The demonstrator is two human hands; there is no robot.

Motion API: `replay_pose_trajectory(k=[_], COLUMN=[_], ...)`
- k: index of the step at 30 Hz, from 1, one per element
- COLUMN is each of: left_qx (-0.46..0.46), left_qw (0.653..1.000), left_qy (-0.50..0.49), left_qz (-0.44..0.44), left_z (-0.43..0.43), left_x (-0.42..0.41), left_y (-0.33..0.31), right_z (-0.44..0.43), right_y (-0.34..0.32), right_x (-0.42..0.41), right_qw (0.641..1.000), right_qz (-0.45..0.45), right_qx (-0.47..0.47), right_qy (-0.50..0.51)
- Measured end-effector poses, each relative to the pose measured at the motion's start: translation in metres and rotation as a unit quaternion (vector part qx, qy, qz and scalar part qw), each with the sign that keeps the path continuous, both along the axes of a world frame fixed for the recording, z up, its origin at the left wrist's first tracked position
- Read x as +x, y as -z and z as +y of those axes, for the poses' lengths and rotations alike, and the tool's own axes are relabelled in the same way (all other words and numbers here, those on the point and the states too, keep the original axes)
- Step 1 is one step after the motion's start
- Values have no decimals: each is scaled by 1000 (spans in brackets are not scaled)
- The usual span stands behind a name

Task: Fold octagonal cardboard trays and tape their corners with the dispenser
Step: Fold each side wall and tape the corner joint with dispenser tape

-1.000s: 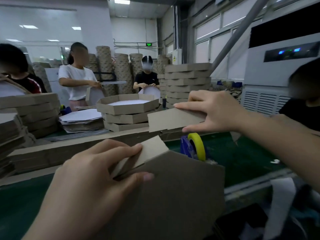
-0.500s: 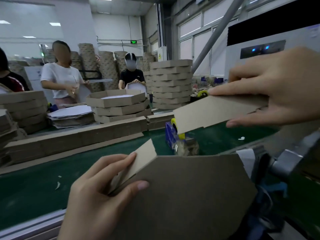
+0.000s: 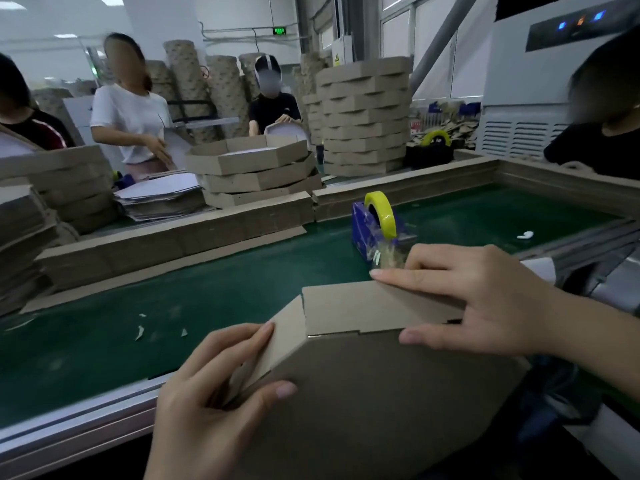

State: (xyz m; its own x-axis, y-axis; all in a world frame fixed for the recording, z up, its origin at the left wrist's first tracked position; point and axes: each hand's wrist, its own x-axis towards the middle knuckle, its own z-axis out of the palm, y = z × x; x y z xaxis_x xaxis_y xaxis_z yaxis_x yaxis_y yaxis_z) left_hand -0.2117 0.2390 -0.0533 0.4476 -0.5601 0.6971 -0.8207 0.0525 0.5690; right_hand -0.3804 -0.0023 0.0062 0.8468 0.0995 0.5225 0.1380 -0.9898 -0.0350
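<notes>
Our left hand (image 3: 214, 403) pinches one side flap (image 3: 285, 336) of the cardboard tray (image 3: 381, 410), with the thumb on the outer face and the fingers curled behind. Our right hand (image 3: 491, 299) pinches the neighbouring flap (image 3: 374, 306), the index finger straight along its top edge and the thumb low at the fold. The tray hangs between both hands, nearer to us than the belt's rail. The two flaps meet in a corner between our fingertips. We judge that closing it is the step in hand, so we should bring the edges flush with no gap and hold them firm before taking tape. Just beyond the right fingers stands the blue tape dispenser (image 3: 367, 233) with its yellow roll. It sits on a green belt (image 3: 207, 292) dotted with scraps and bordered by cardboard strips (image 3: 173, 240). Farther out are stacks of folded trays (image 3: 363, 116), flat sheets (image 3: 159, 195) and other people (image 3: 128, 116) working.
</notes>
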Motion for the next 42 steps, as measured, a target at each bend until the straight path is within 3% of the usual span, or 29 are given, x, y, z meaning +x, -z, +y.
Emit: replay_pose_trajectory(k=[10,17,25,27,29,34,36,38,40,42], left_qx=[5,-19,15,44,84,193,205,193,177,170], left_qw=[999,996,992,996,995,959,955,964,972,977], left_qy=[-1,7,25,36,39,14,12,18,13,11], left_qz=[44,90,119,63,-46,-209,-213,-183,-155,-127], left_z=[-3,1,0,-9,-22,-51,-56,-57,-56,-56], left_x=[17,30,35,31,26,15,15,15,16,17], left_y=[15,28,22,8,-8,-31,-32,-32,-30,-30], right_z=[-11,-10,-17,-16,-16,-16,-20,-24,-28,-32], right_y=[16,15,11,10,10,12,16,20,21,23], right_x=[30,43,52,53,56,63,65,66,67,68], right_qw=[997,994,987,985,985,986,988,970,913,874], right_qz=[40,89,141,143,140,129,135,177,198,194], right_qx=[44,-11,-58,-64,-76,-87,-34,145,350,442], right_qy=[-50,-57,-58,-66,-72,-62,-69,-77,-71,-65])
